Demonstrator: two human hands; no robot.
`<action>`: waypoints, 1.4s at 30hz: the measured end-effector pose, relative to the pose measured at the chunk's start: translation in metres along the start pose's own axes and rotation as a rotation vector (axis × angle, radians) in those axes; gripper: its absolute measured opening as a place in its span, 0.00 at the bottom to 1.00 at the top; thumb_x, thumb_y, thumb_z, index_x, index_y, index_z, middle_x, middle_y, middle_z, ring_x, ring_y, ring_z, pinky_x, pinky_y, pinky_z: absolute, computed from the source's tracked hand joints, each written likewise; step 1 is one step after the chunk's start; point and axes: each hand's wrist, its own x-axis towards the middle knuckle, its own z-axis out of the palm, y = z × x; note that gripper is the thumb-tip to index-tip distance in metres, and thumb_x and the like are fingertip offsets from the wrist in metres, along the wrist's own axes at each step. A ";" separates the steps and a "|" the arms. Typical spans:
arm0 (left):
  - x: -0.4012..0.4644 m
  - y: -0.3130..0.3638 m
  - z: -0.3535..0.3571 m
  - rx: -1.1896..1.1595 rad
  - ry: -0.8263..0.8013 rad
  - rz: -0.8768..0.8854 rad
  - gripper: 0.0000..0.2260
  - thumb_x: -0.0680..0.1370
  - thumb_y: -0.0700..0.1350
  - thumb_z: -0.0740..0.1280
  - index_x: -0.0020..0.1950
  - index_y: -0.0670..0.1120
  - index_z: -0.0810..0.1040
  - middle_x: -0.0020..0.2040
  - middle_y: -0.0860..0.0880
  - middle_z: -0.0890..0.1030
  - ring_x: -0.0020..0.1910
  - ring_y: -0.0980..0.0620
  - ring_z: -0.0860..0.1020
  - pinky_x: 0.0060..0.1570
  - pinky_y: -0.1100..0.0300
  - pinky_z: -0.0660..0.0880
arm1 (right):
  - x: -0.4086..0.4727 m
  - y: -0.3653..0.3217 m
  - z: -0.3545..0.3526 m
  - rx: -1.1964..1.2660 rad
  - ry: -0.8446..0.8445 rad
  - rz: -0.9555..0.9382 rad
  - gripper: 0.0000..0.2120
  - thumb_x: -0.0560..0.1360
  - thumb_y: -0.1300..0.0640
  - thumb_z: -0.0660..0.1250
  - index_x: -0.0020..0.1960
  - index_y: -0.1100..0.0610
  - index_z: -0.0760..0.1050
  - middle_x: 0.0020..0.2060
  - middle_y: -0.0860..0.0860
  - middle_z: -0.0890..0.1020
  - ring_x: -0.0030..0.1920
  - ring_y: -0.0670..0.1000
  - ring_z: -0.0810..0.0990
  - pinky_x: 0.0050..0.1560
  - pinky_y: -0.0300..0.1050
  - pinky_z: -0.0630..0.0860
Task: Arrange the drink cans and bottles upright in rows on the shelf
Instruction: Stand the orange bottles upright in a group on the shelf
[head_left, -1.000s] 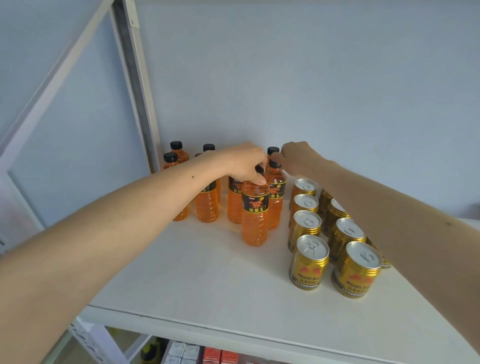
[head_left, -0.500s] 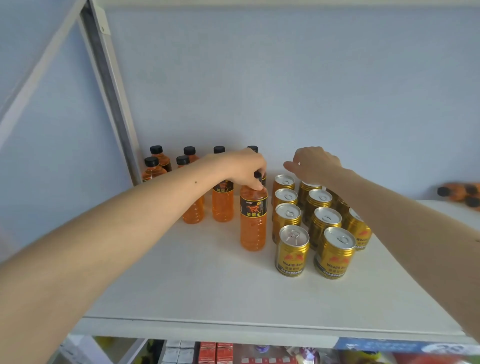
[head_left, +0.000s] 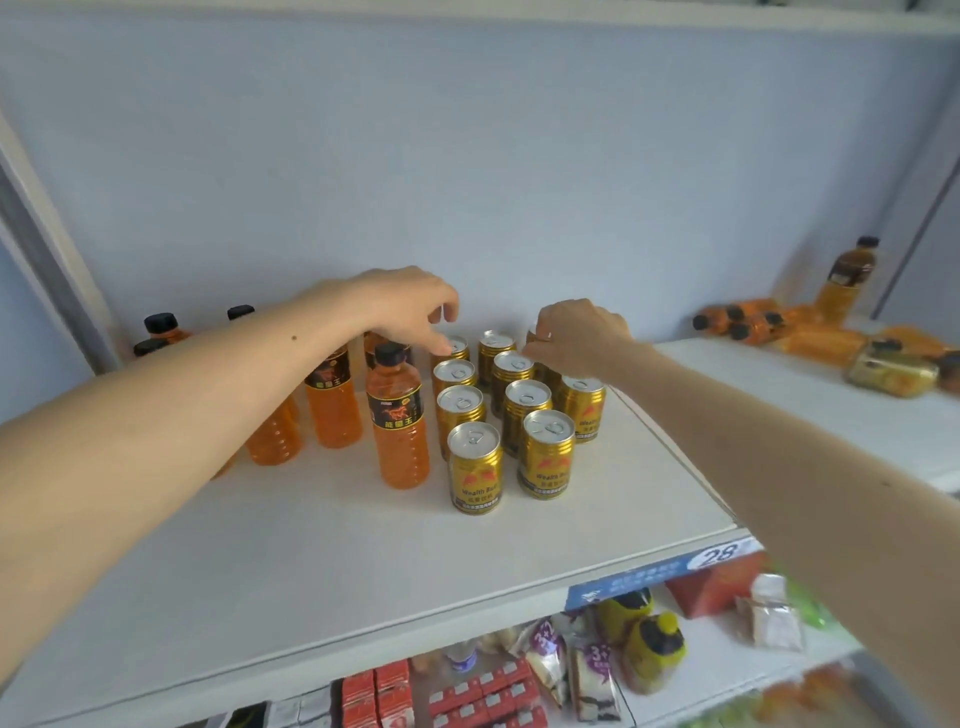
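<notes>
**Squaring up the back cans**

Working at the rear of the can block, I have both hands over the gold cans (head_left: 475, 467), which stand upright in rows on the right half of the white shelf (head_left: 311, 561), two full columns and a shorter third on the right. My left hand (head_left: 410, 306) hangs above the rearmost can of the left column, fingers curled and loosely parted, one fingertip touching or nearly touching its lid; it pinches nothing that I can see. My right hand (head_left: 576, 332) is cupped low over the rear of the right-hand columns, fingers drawn together. Whether it has closed on a can underneath I cannot tell, since the hand hides it.

To do this step well, I would nudge each back can from the rim, pushing it flush with its neighbours without toppling the ones in front, and keep my forearm clear of the front bottle (head_left: 397, 421) just left of the cans. Its fellow orange bottles (head_left: 332, 405) stand upright farther left.

On the adjoining shelf to the right, a heap of loose bottles (head_left: 753, 325) lies on its side, so I judge plenty remains.
</notes>
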 end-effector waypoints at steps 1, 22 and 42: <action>0.005 0.009 -0.003 0.007 0.023 0.023 0.22 0.75 0.57 0.68 0.66 0.49 0.72 0.59 0.49 0.76 0.52 0.51 0.75 0.49 0.54 0.76 | -0.007 0.009 -0.001 -0.013 -0.003 0.015 0.17 0.75 0.42 0.62 0.56 0.53 0.76 0.51 0.51 0.79 0.51 0.55 0.77 0.41 0.47 0.69; 0.221 0.277 0.009 -0.058 0.026 0.182 0.19 0.76 0.56 0.67 0.63 0.50 0.72 0.58 0.52 0.76 0.51 0.52 0.72 0.43 0.56 0.70 | -0.069 0.315 -0.014 -0.162 -0.144 0.137 0.19 0.77 0.42 0.63 0.58 0.55 0.77 0.52 0.51 0.80 0.51 0.54 0.79 0.50 0.51 0.78; 0.465 0.297 0.110 -0.147 -0.015 0.011 0.22 0.79 0.51 0.64 0.69 0.44 0.65 0.59 0.43 0.72 0.55 0.42 0.75 0.46 0.51 0.72 | 0.120 0.468 0.087 -0.304 -0.181 -0.125 0.23 0.70 0.46 0.71 0.61 0.52 0.72 0.57 0.51 0.74 0.62 0.56 0.71 0.54 0.50 0.70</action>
